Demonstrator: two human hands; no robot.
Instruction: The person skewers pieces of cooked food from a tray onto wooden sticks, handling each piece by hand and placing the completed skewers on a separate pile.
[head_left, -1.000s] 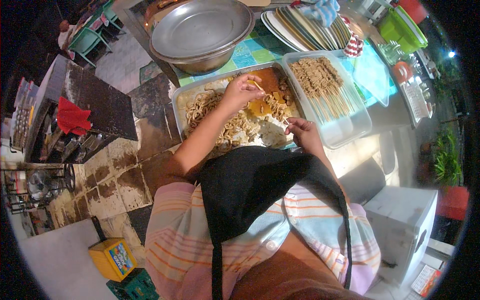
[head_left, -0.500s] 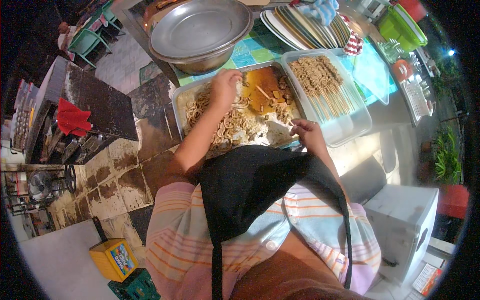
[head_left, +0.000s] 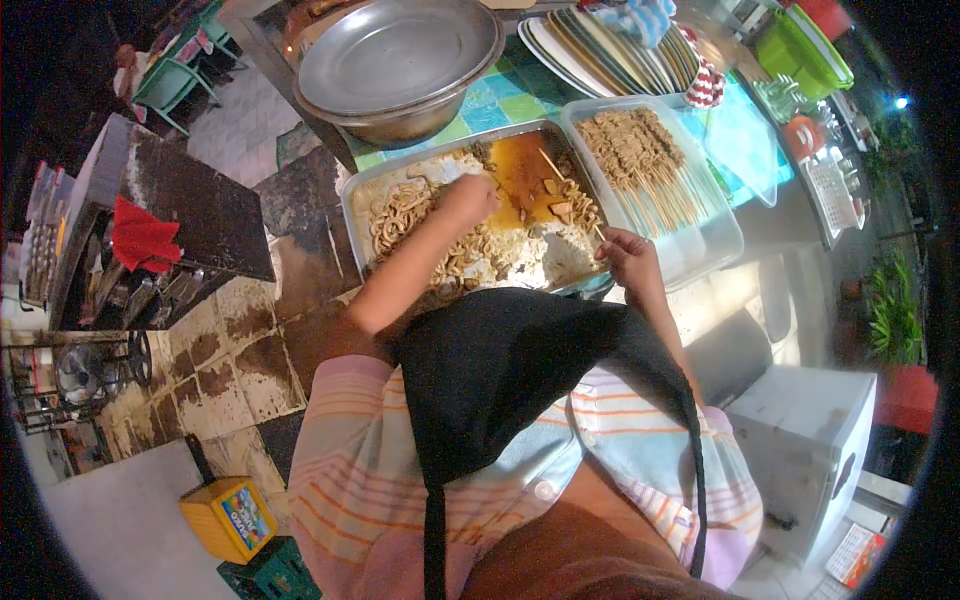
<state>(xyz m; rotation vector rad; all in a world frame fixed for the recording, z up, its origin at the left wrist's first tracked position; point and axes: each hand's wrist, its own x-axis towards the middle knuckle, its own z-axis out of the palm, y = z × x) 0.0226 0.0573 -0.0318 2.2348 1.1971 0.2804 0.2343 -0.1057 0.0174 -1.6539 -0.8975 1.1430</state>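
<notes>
A shallow metal tray point(head_left: 352, 225) holds curly, pale-brown strips of meat point(head_left: 400, 212) that look like intestine, with a pool of orange-brown sauce point(head_left: 522, 172) at its far side. My right hand point(head_left: 630, 256) grips a bamboo skewer point(head_left: 547, 162) near the tray's right edge. Several pieces are threaded on the skewer, which slants away to the far left over the sauce. My left hand point(head_left: 470, 200) is above the strips with its fingers curled closed. Whatever is between those fingers is hidden.
A lidless plastic box point(head_left: 700, 262) of loaded skewers point(head_left: 635, 150) stands right of the tray. Behind the tray is a big metal basin point(head_left: 400, 60); a row of plates point(head_left: 600, 60) leans beside it. A dark-topped stand point(head_left: 190, 200) with a red cloth point(head_left: 145, 235) is at left.
My left hand has come nearer and slightly right, its fingers curling more. My right hand has moved a little right, and the skewer it holds now shows more plainly over the sauce.
</notes>
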